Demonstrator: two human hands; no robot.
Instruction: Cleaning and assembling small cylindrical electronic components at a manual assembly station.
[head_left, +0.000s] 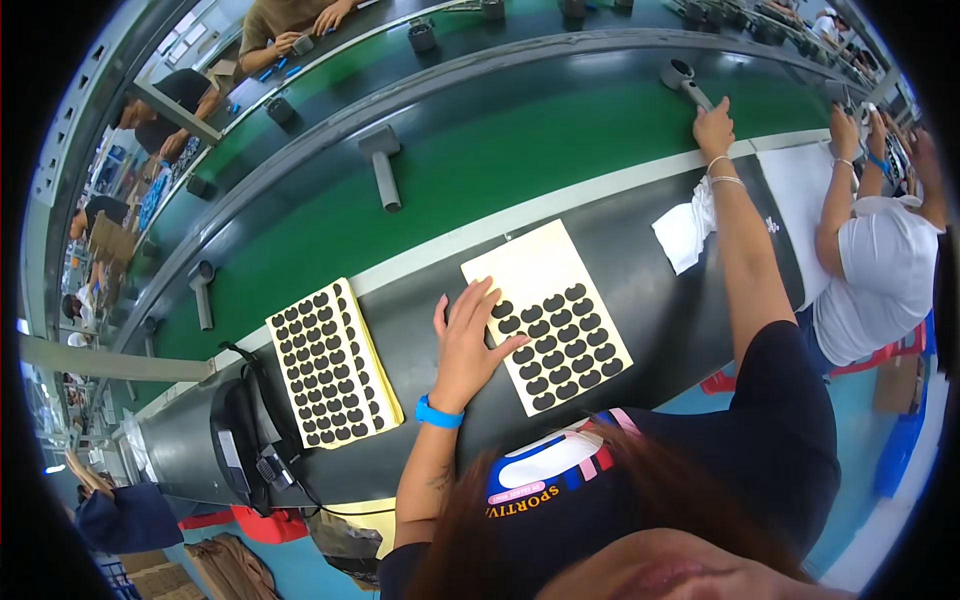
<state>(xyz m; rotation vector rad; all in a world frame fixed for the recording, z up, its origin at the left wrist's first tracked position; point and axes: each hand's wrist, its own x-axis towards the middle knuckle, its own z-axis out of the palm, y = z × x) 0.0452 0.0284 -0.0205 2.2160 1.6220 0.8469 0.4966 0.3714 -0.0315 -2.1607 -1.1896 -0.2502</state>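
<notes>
My left hand (464,345), a blue band on its wrist, lies with fingers spread at the left edge of a pale yellow sheet (530,262). Rows of black rounded stickers (565,331) cover the sheet's nearer part; its far part is bare. At the far right my right arm reaches over the belt. My right hand (713,130) is closed round the handle of a grey hair dryer (681,76), whose round head points away from me. Left of my left hand rests a stack of sticker sheets (325,370), full of the same black pieces.
A green conveyor belt (520,150) crosses beyond the black worktable, carrying another grey hair dryer (382,165) and one farther left (202,293). White crumpled tissue (682,236) lies under my right arm. A black case (238,445) stands at the left. Co-workers sit across and at the right.
</notes>
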